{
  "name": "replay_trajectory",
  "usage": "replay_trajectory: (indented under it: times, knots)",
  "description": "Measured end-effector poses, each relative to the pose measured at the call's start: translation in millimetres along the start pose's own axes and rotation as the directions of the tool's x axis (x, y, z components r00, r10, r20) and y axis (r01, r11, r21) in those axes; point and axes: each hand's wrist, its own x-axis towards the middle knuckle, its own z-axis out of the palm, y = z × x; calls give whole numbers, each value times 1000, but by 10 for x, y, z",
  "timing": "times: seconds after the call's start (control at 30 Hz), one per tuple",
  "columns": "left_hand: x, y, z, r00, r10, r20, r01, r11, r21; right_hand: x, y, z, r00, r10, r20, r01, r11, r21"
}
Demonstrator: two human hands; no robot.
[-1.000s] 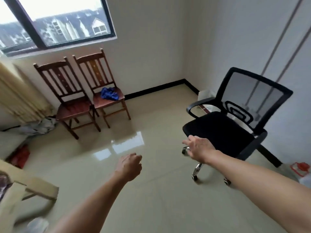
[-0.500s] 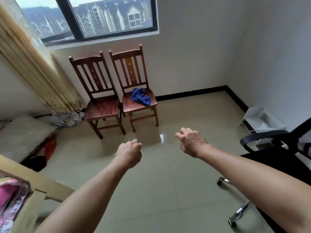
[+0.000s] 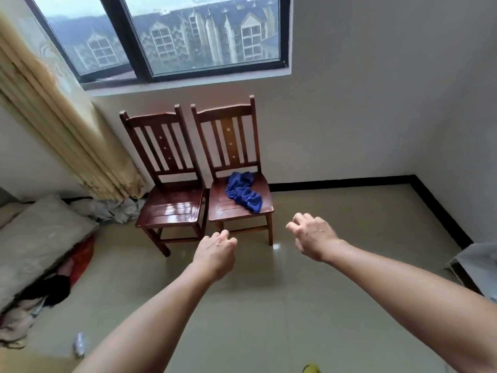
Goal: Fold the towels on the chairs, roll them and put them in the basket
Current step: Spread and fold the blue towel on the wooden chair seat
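A crumpled blue towel (image 3: 243,193) lies on the seat of the right wooden chair (image 3: 239,208), which stands under the window beside a second wooden chair (image 3: 172,208) with a bare seat. My left hand (image 3: 215,255) is stretched forward in front of the chairs, its fingers loosely curled and holding nothing. My right hand (image 3: 313,235) reaches forward just right of the right chair's front edge, fingers loosely curled, empty, and apart from the towel. No basket is in view.
A beige curtain (image 3: 53,125) hangs at the left. Below it lie a grey cushion (image 3: 37,238) and a heap of clothes and bags (image 3: 67,275). An open cardboard box (image 3: 476,265) sits at the right wall. Tiled floor stretches between me and the chairs.
The view has turned left and come closer to the wooden chairs, so the black office chair has left the frame. Both hands stay stretched forward and are nearer the chair with the towel.
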Motion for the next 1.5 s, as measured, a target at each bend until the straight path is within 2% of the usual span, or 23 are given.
replay_trajectory:
  times: [0.1,0.3,0.4,0.67,0.87,1.0,1.17,1.27,1.33,1.5]
  knots:
    - [501,-188,-99,998,-66,-9,66,996,-53,665,271,-132,1000,-30,8,30,1000,-7]
    - [1297,-710,3,986,-150,68,156,983,-96,1882,379,-149,990,-138,29,138,990,1]
    - [1874,-1055,138,982,-145,120,156,984,-86,2539,393,-7,986,-160,43,160,987,1]
    - [3392,-1947,307,985,-83,152,102,988,-120,4001,579,223,993,-10,120,1,997,80]
    - [4121,-2239,582,963,-47,266,102,975,-198,4693,736,578,970,30,240,-69,985,157]
    - [4497,-2408,908,935,-58,350,147,961,-234,5215,818,976,939,23,344,-92,978,185]
    - [5051,-2611,1543,874,-129,469,278,923,-265,5957,824,1718,903,-44,428,-71,966,250]
    - [5397,-2663,1933,827,-179,533,389,867,-311,6336,828,2129,879,-64,472,-79,958,276]
    - [5590,-2629,2185,792,-221,569,488,789,-373,6522,841,2370,873,-55,485,-102,951,293]
    - [5958,-2534,2909,714,-235,659,640,601,-479,6856,807,2942,889,64,453,-256,891,376]
